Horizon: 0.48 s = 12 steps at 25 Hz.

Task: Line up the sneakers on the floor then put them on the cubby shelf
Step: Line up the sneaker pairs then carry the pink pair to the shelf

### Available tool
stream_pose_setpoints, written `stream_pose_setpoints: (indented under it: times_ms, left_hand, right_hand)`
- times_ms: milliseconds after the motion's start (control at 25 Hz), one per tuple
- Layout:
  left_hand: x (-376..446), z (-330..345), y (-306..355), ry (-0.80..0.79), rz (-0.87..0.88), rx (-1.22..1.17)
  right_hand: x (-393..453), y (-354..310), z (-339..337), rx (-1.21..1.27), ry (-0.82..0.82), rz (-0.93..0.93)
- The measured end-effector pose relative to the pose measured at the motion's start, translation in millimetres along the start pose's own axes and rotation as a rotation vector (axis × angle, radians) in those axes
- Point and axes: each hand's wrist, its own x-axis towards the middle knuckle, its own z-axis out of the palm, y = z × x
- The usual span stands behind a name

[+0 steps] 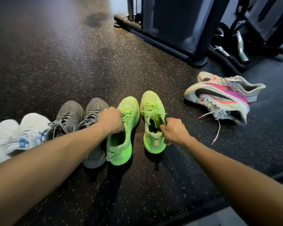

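Note:
Two neon green sneakers stand side by side on the speckled black floor, toes pointing away. My left hand (110, 120) grips the left green sneaker (127, 110) at its tongue and laces. My right hand (174, 132) pinches the collar of the right green sneaker (151, 103). To their left stand a grey pair (70, 113) and a white pair with blue marks (31, 126), forming a row. A white, pink and purple pair (219, 93) lies on its side to the right, apart from the row, laces trailing.
A dark gym machine frame (178, 46) with its base bar stands at the back right, with chrome handles (240, 48) and a black hose on the floor beside it. A lighter floor strip (232, 216) runs along the near right corner.

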Motion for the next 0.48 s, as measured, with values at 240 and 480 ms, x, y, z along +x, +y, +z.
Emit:
stream_pose_setpoints:
  times_ms: [240, 480]
  left_hand:
    - [2.7, 4.2, -0.7, 0.027, -0.091, -0.042]
    - [12.0, 2.1, 6.3, 0.088, -0.146, 0.033]
  right_hand:
    - [-15.9, -22.0, 35.0, 0.078, -0.022, -0.046]
    - [-22.9, -15.8, 29.1, -0.067, 0.017, 0.008]
